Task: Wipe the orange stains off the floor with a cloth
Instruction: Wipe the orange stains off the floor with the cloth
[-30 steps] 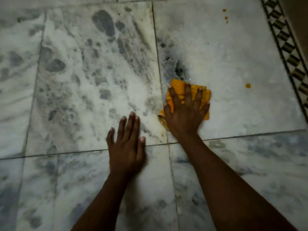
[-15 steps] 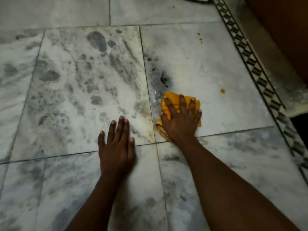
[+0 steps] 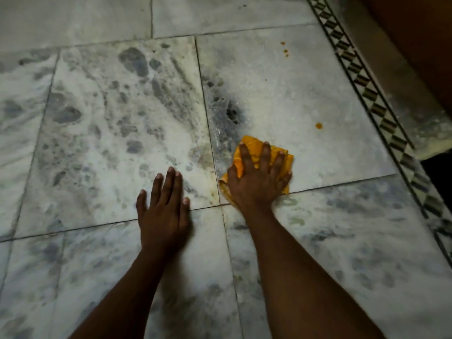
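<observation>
Overall, the marble floor (image 3: 318,99), grey-veined square slabs with dark grout lines, shows more of its patterned border strip (image 3: 374,99) at right than a second ago. Both hands keep their places. The left hand (image 3: 163,211) lies flat, fingers together, holding nothing. The right hand (image 3: 256,182) presses spread fingers on the crumpled orange cloth (image 3: 254,146). One round orange stain (image 3: 318,126) sits near the cloth; smaller spots (image 3: 285,51) lie well beyond. No writing visible.

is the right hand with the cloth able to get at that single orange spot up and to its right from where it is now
Probably yes. The right hand presses the orange cloth flat on the same tile as the single orange spot, and only bare marble lies between them. The arm looks bent enough to extend.
</observation>
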Demonstrator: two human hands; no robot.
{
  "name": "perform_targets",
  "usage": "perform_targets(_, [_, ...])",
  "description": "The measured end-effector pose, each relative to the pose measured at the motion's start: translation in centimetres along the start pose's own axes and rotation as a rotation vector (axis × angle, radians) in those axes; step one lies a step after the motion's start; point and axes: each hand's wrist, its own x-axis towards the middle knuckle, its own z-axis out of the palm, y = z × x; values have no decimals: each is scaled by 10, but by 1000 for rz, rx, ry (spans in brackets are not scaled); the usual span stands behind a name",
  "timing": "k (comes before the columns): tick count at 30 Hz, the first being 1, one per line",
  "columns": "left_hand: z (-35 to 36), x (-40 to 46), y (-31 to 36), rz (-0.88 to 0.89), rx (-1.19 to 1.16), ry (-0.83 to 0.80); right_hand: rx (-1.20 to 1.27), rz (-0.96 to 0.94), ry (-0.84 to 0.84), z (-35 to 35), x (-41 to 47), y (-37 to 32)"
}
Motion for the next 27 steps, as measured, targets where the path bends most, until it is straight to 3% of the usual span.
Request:
perform_targets(2, [-1, 1, -1, 7, -3, 14, 13, -39, 7, 3, -13, -15])
perform_targets(5, [-6, 0, -3, 12, -14, 1, 3, -338, -9, -19, -90, 5])
perform_targets(7, [-5, -4, -2, 17, -6, -23, -14, -392, -38, -31, -131, 29])
perform_targets(10, [0, -5, -1, 3, -34, -34, -57, -319, -41, -22, -104, 50])
perform_targets(15, [4, 0, -2, 14, -69, -29, -1, 52, 27, 0, -23, 5])
perform_targets(20, [-7, -6, 2, -8, -53, -67, 4, -316, -54, -24, -107, 17])
perform_targets(24, [-13, -6, 11, -71, -129, -198, 20, -213, -205, -28, -99, 15])
perform_targets(27, [-23, -6, 10, -74, -153, -317, 20, -152, -178, -30, -101, -5])
